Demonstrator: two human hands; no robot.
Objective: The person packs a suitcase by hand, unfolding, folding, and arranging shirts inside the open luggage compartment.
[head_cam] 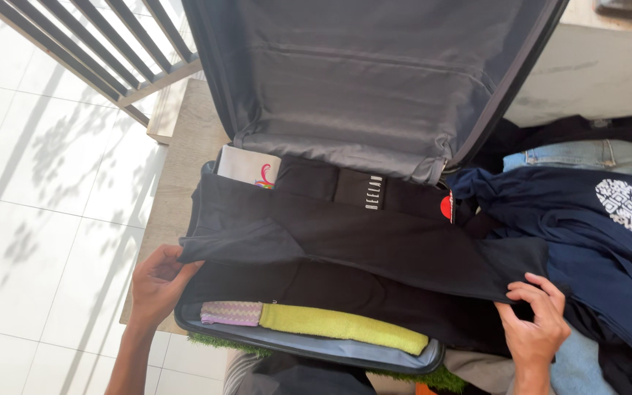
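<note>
Suitcase (316, 350), open, grey-lined lid up. Black garment (360, 241) spread across its contents: my left hand (156, 284) grips its left edge, my right hand (534, 322) pinches its right edge. Navy shirt (594, 241), white square print, lies right. Yellow towel (341, 327) along the near wall. White folded item (246, 167), back left corner. Small white label, red round tag on black clothes beneath.

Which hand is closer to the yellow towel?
Left. The left hand grips the black garment just beside the yellow towel's pink end; the right hand holds the garment farther off, past the towel's other end.
</note>
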